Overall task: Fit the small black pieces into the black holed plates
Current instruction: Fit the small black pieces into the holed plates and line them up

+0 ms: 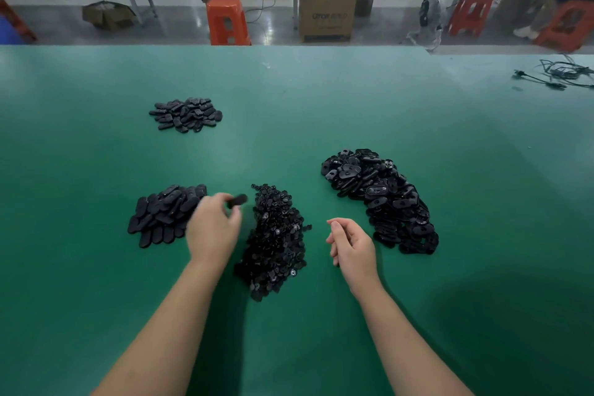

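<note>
While my left hand (213,228) hangs over the gap between two heaps near the middle of the green desk (321,100), its fingers (232,207) pinch one black oval plate (238,199), which is blurred so I cannot make out its holes. My right hand (352,244) floats just above the desk with its fingers loosely curled and nothing in them. Between my two hands lies the heap of small black pieces (276,244), a long ragged mound running toward the near edge. Just left of my left hand, partly behind it, sits a pile of smooth oval plates (164,215), overlapping one another. To the right of my right hand spreads the largest pile of holed plates (382,199), many showing an opening on the upper face, curving from mid-desk back toward me. Farther off, toward the far left part of the desk and well apart from the rest, rests a smaller pile of ovals (185,115). At the far right corner lies a tangle of black cables (562,74). Beyond the far edge, on the floor, stand an orange stool (227,21) and a cardboard box (328,6).
</note>
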A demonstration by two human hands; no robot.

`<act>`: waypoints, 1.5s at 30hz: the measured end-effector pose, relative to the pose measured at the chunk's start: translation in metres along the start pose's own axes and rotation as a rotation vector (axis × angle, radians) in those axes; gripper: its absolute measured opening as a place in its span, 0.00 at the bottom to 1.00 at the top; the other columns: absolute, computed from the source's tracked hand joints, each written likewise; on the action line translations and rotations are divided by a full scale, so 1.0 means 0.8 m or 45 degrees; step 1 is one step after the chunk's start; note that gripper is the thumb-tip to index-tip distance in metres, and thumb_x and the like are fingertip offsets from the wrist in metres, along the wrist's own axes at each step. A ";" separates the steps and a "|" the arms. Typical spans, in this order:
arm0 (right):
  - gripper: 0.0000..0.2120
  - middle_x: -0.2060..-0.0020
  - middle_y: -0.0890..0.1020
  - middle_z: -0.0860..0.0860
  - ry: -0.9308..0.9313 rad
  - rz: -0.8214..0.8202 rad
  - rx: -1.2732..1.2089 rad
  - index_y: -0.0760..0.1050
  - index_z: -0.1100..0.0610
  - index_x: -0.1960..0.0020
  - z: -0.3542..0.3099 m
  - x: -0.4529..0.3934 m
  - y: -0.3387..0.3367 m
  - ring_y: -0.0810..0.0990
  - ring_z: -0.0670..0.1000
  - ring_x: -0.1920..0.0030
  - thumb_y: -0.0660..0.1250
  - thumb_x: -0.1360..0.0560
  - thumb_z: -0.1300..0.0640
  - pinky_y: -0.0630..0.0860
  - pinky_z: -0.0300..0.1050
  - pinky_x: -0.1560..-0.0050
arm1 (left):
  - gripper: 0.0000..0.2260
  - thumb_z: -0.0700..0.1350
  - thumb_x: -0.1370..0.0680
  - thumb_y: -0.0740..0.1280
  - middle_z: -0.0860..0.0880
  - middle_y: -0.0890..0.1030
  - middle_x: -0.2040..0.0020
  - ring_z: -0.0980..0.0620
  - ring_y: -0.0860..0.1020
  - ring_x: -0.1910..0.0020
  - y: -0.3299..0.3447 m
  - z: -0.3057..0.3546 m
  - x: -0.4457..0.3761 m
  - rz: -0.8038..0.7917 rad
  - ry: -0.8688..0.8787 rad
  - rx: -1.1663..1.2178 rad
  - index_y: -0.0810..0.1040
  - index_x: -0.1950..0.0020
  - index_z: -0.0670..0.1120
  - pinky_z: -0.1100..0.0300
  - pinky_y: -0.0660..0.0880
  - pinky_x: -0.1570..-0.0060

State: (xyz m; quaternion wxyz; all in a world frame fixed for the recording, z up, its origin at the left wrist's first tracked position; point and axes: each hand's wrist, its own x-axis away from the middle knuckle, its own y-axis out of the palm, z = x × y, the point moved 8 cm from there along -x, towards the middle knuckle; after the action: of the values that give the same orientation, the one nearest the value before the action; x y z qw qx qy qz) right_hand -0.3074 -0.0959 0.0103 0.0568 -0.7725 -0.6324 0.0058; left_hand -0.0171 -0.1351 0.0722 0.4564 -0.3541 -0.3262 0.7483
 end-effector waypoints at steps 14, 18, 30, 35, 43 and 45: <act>0.09 0.68 0.80 0.46 -0.021 -0.007 0.102 0.81 0.47 0.53 -0.008 0.004 0.003 0.73 0.47 0.71 0.64 0.17 0.51 0.73 0.46 0.70 | 0.10 0.47 0.20 0.67 0.48 0.86 0.50 0.45 0.82 0.52 -0.051 -0.096 -0.045 0.163 -0.190 0.119 0.83 0.41 0.49 0.56 0.75 0.56; 0.09 0.68 0.80 0.46 -0.022 -0.002 0.135 0.81 0.47 0.53 -0.008 0.004 0.002 0.73 0.46 0.71 0.63 0.17 0.52 0.74 0.46 0.70 | 0.09 0.44 0.20 0.67 0.52 0.85 0.56 0.57 0.76 0.68 -0.017 -0.049 -0.022 0.036 0.088 0.186 0.84 0.42 0.47 0.62 0.71 0.65; 0.10 0.66 0.82 0.48 0.022 -0.041 0.292 0.80 0.45 0.51 -0.002 0.002 0.007 0.74 0.45 0.69 0.64 0.17 0.58 0.73 0.43 0.69 | 0.10 0.40 0.20 0.65 0.50 0.84 0.50 0.51 0.82 0.54 0.039 -0.025 0.032 -0.067 0.175 0.117 0.82 0.41 0.44 0.54 0.80 0.55; 0.06 0.58 0.78 0.42 -0.083 -0.046 0.670 0.79 0.46 0.46 -0.018 0.002 -0.021 0.75 0.39 0.67 0.64 0.18 0.56 0.71 0.31 0.68 | 0.09 0.40 0.20 0.65 0.51 0.84 0.52 0.52 0.81 0.57 0.041 -0.024 0.033 -0.073 0.195 0.088 0.83 0.43 0.45 0.55 0.79 0.60; 0.14 0.38 0.74 0.48 0.085 0.044 1.507 0.75 0.50 0.33 -0.030 -0.024 -0.125 0.79 0.49 0.58 0.64 0.18 0.51 0.74 0.45 0.59 | 0.06 0.44 0.21 0.66 0.55 0.80 0.59 0.55 0.78 0.64 0.044 -0.019 0.035 -0.106 0.237 0.008 0.83 0.48 0.50 0.60 0.74 0.68; 0.13 0.41 0.75 0.47 0.086 -0.002 1.528 0.75 0.50 0.34 -0.029 -0.026 -0.128 0.80 0.49 0.55 0.64 0.18 0.51 0.76 0.45 0.58 | 0.06 0.47 0.21 0.66 0.56 0.79 0.60 0.56 0.77 0.64 0.043 -0.017 0.036 -0.120 0.245 -0.016 0.83 0.49 0.52 0.62 0.71 0.70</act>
State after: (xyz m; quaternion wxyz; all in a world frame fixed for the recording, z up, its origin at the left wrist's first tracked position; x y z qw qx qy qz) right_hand -0.4096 -0.0985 0.0420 0.5031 -0.6048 -0.5172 0.3371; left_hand -0.0308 -0.1195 0.0302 0.5181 -0.4114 -0.3019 0.6864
